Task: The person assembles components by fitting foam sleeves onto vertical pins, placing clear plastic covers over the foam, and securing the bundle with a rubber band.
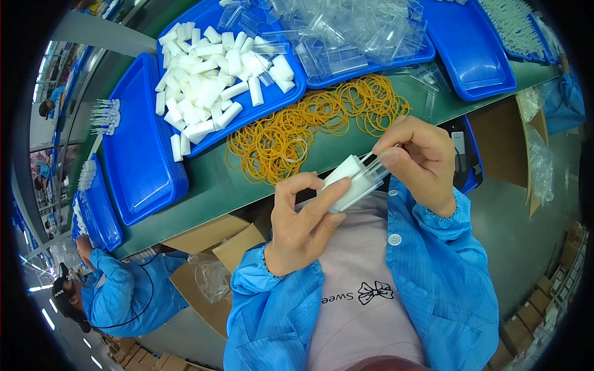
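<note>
One long green counter (pixel 213 185) is carrying plenty of loose stock while a single, seemingly unfinished set is taking shape at its near edge.
Blue plastic trays (pixel 294 94) along the far edge are holding heaped clear plastic pieces (pixel 359 37) and loose white blocks (pixel 207 86), apparently awaiting work. The left hand (pixel 300 229) is clamping a white rectangular block (pixel 341 174) with a clear plastic case (pixel 372 177); the right hand's (pixel 424 161) thumb and forefinger are nearly meeting at its upper end, their grip being unclear. Thin yellow rubber bands (pixel 278 142) are lying between trays and near edge.
</note>
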`<state>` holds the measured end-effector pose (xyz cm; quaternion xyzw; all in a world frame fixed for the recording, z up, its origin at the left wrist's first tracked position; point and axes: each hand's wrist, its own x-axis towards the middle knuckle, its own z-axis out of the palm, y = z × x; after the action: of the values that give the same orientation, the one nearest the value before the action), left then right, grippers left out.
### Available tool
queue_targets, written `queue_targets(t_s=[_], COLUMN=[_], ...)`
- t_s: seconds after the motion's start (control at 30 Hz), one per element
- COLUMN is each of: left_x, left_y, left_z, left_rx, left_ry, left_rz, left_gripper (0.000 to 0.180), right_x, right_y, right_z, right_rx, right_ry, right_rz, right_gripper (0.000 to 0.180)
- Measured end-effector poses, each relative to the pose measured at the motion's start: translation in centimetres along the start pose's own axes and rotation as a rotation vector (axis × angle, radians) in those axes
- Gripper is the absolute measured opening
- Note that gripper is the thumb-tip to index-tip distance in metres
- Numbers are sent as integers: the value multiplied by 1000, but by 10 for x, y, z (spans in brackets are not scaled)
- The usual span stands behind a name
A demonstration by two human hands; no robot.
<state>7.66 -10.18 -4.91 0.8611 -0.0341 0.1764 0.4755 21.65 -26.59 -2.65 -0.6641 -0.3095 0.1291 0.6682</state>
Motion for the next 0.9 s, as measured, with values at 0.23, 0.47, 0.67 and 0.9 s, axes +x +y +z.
queue_targets(t_s=[0.23, 0.47, 0.67, 0.9], left_x=[2, 7, 8, 12], left_y=[-1, -19, -20, -19], left_z=[7, 6, 3, 2], left_rx=[-38, -760, -918, -894], left_ry=[248, 171, 141, 155], left_rz=[28, -265, -325, -315], left_gripper=[53, 55, 51, 50], right_x=[0, 5, 5, 3], right_y=[6, 8, 13, 10], right_z=[0, -1, -6, -7], right_rx=[5, -92, -204, -204], right_ry=[58, 124, 110, 128], right_rz=[-72, -210, -269, -283], right_gripper=[12, 14, 15, 16])
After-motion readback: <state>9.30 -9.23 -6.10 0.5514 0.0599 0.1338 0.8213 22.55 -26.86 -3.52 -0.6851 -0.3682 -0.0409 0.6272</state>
